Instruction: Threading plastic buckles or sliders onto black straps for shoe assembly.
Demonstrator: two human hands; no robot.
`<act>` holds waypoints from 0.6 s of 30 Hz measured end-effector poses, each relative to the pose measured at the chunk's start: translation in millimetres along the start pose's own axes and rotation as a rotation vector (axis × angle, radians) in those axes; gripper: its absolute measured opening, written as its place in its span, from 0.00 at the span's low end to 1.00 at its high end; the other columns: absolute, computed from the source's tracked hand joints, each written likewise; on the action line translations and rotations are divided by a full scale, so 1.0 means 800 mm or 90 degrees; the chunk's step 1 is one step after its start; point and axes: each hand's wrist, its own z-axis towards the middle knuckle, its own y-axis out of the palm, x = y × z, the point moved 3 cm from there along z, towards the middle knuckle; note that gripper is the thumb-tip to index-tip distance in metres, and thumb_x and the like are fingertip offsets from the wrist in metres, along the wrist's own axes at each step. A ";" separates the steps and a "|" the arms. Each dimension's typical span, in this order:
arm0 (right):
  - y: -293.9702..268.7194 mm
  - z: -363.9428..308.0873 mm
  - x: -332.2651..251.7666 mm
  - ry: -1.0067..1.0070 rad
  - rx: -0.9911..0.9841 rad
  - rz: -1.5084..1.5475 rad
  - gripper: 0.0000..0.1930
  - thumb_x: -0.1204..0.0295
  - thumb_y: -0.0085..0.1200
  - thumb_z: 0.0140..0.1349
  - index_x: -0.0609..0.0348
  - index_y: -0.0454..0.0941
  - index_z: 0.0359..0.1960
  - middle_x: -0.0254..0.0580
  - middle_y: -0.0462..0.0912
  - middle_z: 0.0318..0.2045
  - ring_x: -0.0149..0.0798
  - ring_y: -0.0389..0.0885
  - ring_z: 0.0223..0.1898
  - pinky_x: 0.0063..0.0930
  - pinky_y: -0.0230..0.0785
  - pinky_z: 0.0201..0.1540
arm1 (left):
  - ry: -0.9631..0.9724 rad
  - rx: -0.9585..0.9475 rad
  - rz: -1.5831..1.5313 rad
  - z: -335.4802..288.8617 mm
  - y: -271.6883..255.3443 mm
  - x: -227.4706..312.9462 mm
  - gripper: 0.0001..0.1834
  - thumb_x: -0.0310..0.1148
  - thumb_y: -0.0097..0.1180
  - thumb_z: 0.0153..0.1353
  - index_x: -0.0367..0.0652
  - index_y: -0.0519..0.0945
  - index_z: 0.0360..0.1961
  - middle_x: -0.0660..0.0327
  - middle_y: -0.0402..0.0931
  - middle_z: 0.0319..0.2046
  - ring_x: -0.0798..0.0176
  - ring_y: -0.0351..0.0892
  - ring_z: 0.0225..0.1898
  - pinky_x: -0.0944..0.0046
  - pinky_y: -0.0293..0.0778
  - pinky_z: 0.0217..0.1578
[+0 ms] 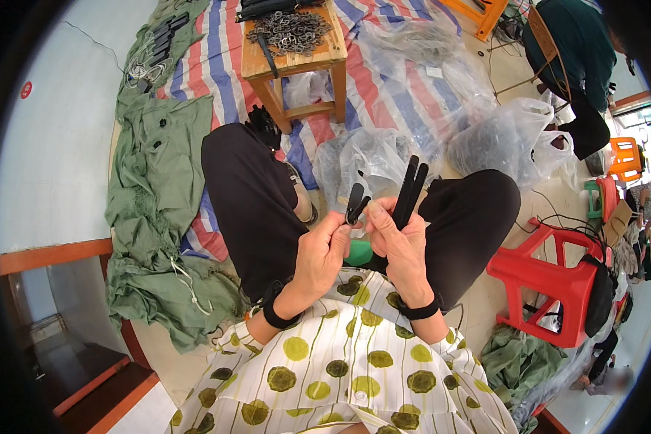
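Observation:
In front of my lap, both hands are close together at chest height. My left hand (320, 254) is closed in a pinch on a small black strap end (355, 197), which looks folded into a loop; a bit of metal seems to show beside it. My right hand (403, 253) is wrapped round a couple of flat black straps (411, 189) that stick up past its fingers. Its thumb and forefinger meet near the small piece in the left hand. Whether the pieces in the two hands are joined, I cannot tell.
A wooden stool (296, 66) ahead carries a pile of metal rings or hooks (289, 33) and black straps. Clear plastic bags (500, 141) lie on the striped sheet (224, 43). Green cloth (159, 159) spreads at left, a red stool (546, 286) stands right. Another person (575, 50) sits far right.

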 end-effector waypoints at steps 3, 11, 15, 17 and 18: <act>0.002 0.003 -0.006 -0.035 0.041 0.050 0.10 0.67 0.54 0.62 0.62 0.76 0.37 0.28 0.73 0.21 0.16 0.58 0.14 0.13 0.46 0.14 | 0.000 -0.001 0.014 0.002 0.000 0.005 0.10 0.33 0.43 0.66 0.39 0.75 0.36 0.62 0.65 0.13 0.69 0.66 0.15 0.68 0.63 0.19; -0.001 0.005 -0.005 0.060 -0.001 0.045 0.08 0.68 0.56 0.60 0.61 0.75 0.32 0.31 0.75 0.20 0.17 0.57 0.11 0.15 0.46 0.13 | 0.028 0.016 0.046 -0.002 0.001 0.000 0.12 0.35 0.44 0.66 0.37 0.73 0.36 0.61 0.68 0.15 0.70 0.67 0.18 0.69 0.64 0.21; -0.009 0.007 -0.005 0.218 -0.111 0.085 0.07 0.70 0.59 0.57 0.61 0.75 0.29 0.32 0.76 0.19 0.19 0.57 0.11 0.16 0.46 0.13 | 0.058 0.041 0.064 -0.008 0.000 -0.001 0.11 0.34 0.44 0.66 0.37 0.73 0.36 0.61 0.69 0.16 0.70 0.69 0.18 0.69 0.66 0.22; -0.010 0.006 0.000 0.226 -0.115 0.074 0.08 0.71 0.59 0.57 0.61 0.75 0.29 0.33 0.76 0.18 0.20 0.58 0.11 0.17 0.46 0.13 | 0.052 0.049 0.061 -0.009 0.001 0.000 0.10 0.33 0.44 0.66 0.37 0.73 0.36 0.61 0.70 0.16 0.70 0.69 0.19 0.69 0.66 0.22; -0.010 0.005 0.001 0.231 -0.117 0.064 0.08 0.71 0.60 0.56 0.61 0.75 0.28 0.33 0.76 0.18 0.20 0.58 0.11 0.17 0.46 0.13 | 0.049 0.054 0.056 -0.008 0.001 0.001 0.10 0.32 0.44 0.66 0.37 0.73 0.37 0.61 0.70 0.16 0.70 0.70 0.19 0.69 0.66 0.22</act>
